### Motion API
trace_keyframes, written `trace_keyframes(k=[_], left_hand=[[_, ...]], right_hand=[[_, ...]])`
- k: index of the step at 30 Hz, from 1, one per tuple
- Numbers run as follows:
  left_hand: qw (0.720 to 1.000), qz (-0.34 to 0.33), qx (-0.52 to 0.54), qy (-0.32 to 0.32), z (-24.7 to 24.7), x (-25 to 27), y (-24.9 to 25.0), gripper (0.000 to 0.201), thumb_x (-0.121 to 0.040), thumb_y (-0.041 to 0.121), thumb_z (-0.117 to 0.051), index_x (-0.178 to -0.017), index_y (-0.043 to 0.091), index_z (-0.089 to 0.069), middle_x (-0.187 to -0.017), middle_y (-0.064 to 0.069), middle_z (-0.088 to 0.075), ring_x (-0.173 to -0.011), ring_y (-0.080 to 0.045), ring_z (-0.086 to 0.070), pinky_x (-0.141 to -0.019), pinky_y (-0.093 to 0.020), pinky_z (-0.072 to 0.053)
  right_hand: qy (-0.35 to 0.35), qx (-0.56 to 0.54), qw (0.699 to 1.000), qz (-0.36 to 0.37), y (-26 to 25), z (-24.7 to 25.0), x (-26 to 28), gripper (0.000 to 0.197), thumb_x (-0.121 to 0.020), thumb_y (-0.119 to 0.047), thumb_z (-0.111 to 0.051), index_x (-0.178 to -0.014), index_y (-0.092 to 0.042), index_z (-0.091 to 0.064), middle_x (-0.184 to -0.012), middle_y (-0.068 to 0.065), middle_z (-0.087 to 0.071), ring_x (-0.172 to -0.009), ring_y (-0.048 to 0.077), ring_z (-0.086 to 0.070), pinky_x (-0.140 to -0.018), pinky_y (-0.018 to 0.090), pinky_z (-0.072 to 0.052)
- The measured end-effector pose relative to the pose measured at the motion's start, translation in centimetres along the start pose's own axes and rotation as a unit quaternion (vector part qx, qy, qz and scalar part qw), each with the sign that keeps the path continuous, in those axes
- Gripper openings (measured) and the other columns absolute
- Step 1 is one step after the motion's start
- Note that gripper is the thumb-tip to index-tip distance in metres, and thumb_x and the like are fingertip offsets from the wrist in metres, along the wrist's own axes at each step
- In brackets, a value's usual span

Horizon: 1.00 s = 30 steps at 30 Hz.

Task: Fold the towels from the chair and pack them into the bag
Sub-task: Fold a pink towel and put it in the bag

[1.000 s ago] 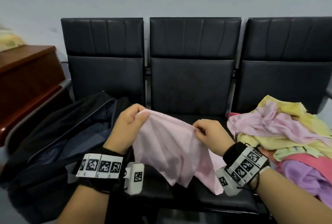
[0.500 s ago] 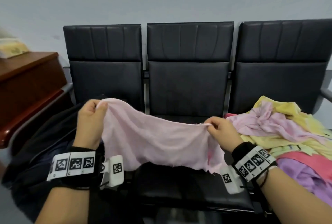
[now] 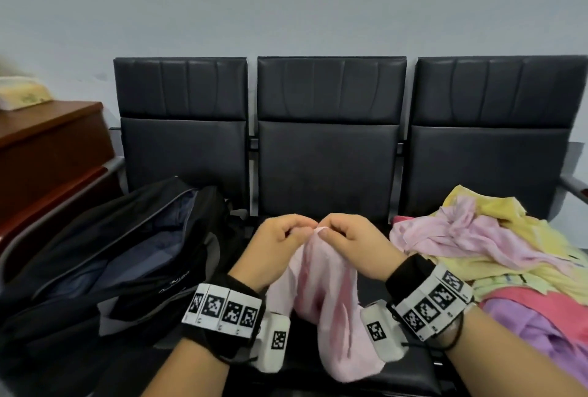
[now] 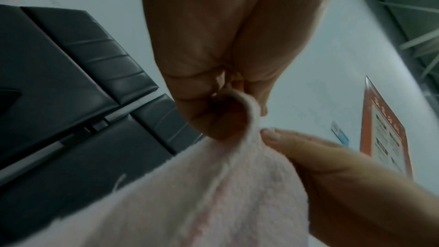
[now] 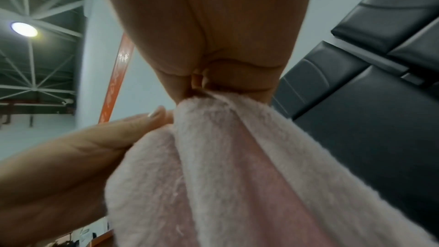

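A pale pink towel (image 3: 331, 310) hangs doubled over above the middle seat, its two top corners brought together. My left hand (image 3: 286, 237) pinches one corner and my right hand (image 3: 345, 236) pinches the other, knuckles almost touching. The left wrist view shows the towel (image 4: 213, 194) edge looped at my left hand's fingertips (image 4: 228, 112). In the right wrist view the towel (image 5: 237, 176) drapes down from my right hand's pinch. An open black bag (image 3: 121, 256) lies on the left seat. A heap of pink, yellow and purple towels (image 3: 496, 256) covers the right seat.
Three black padded chairs (image 3: 331, 155) stand in a row against a grey wall. A brown wooden cabinet (image 3: 47, 155) with a yellowish object on top sits at the far left, beside the bag.
My hands held the towel spread wide half a second ago. They have now come together at the middle, so the towel hangs folded in half.
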<state>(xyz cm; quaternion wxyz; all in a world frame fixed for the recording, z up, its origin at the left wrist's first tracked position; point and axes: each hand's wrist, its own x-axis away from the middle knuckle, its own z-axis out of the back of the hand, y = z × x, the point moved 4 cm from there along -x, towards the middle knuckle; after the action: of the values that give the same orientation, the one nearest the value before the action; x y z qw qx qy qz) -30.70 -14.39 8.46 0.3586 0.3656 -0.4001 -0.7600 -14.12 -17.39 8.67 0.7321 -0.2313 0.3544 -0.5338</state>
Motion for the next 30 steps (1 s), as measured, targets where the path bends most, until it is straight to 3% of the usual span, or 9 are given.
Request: trace_keyframes(k=[4, 8, 12, 14, 21, 23, 30], left_hand=[[0.998, -0.007, -0.065, -0.023, -2.0, -0.1, 0.2, 0.005, -0.089, 0.021, -0.071, -0.09, 0.018, -0.075, -0.085, 0.003, -0.073, -0.084, -0.012, -0.068, -0.081, -0.038, -0.055], [0.991, -0.032, -0.119, 0.043, -2.7, -0.1, 0.5, 0.014, -0.091, 0.023, -0.069, -0.079, 0.017, -0.072, -0.074, 0.008, -0.068, -0.074, -0.006, -0.063, -0.069, -0.023, -0.049], [0.986, -0.063, -0.128, 0.088, -2.1, 0.2, 0.8, 0.011, -0.091, 0.014, -0.067, -0.081, 0.014, -0.072, -0.079, 0.008, -0.069, -0.079, -0.004, -0.063, -0.071, -0.012, -0.045], [0.983, -0.064, -0.121, 0.126, -0.8, 0.2, 0.7, 0.013, -0.092, 0.013, -0.067, -0.079, 0.015, -0.071, -0.077, 0.009, -0.068, -0.078, -0.003, -0.062, -0.069, -0.008, -0.042], [0.966, -0.005, -0.075, 0.247, 5.2, 0.6, -1.1, 0.015, -0.091, 0.016, -0.066, -0.077, 0.019, -0.071, -0.068, 0.003, -0.067, -0.064, -0.003, -0.056, -0.063, -0.025, -0.046], [0.96, 0.003, -0.076, 0.271, 6.3, 0.7, -1.2, 0.016, -0.092, 0.017, -0.065, -0.076, 0.019, -0.07, -0.067, 0.004, -0.065, -0.061, -0.001, -0.053, -0.061, -0.024, -0.044], [0.94, 0.031, -0.081, 0.331, 8.7, 0.8, -1.8, 0.017, -0.093, 0.021, -0.063, -0.077, 0.017, -0.069, -0.081, -0.017, -0.067, -0.062, -0.003, -0.051, -0.062, -0.019, -0.045]], right_hand=[[0.001, 0.008, 1.0, 0.011, 0.3, 0.1, 1.2, 0.016, -0.098, -0.032, -0.054, -0.089, -0.031, -0.067, -0.084, -0.011, -0.068, -0.08, 0.006, -0.064, -0.069, 0.018, -0.049], [0.046, 0.063, 0.997, 0.002, 1.3, 0.3, 2.3, 0.012, -0.093, -0.021, -0.055, -0.089, -0.028, -0.064, -0.075, -0.011, -0.063, -0.071, 0.006, -0.059, -0.062, 0.015, -0.043], [0.015, 0.152, 0.987, -0.058, 3.2, 0.0, 3.3, 0.012, -0.085, -0.014, -0.051, -0.076, -0.019, -0.056, -0.072, -0.006, -0.056, -0.069, 0.014, -0.055, -0.065, 0.033, -0.046], [0.001, 0.186, 0.979, -0.086, 4.3, 0.2, 3.9, 0.02, -0.086, -0.015, -0.05, -0.068, -0.022, -0.047, -0.07, -0.004, -0.052, -0.07, 0.019, -0.053, -0.066, 0.038, -0.046], [0.048, 0.198, 0.97, -0.134, 7.7, 3.5, 5.9, 0.014, -0.086, -0.011, -0.057, -0.082, -0.023, -0.064, -0.073, -0.009, -0.061, -0.07, 0.012, -0.057, -0.059, 0.021, -0.037], [0.062, 0.191, 0.969, -0.141, 8.2, 4.0, 6.2, 0.015, -0.084, -0.01, -0.059, -0.084, -0.022, -0.067, -0.075, -0.009, -0.065, -0.072, 0.012, -0.059, -0.062, 0.023, -0.041], [0.103, 0.128, 0.976, -0.143, 8.9, 5.7, 7.2, 0.018, -0.088, -0.016, -0.066, -0.079, -0.032, -0.068, -0.075, -0.012, -0.069, -0.076, 0.003, -0.062, -0.066, 0.022, -0.043]])
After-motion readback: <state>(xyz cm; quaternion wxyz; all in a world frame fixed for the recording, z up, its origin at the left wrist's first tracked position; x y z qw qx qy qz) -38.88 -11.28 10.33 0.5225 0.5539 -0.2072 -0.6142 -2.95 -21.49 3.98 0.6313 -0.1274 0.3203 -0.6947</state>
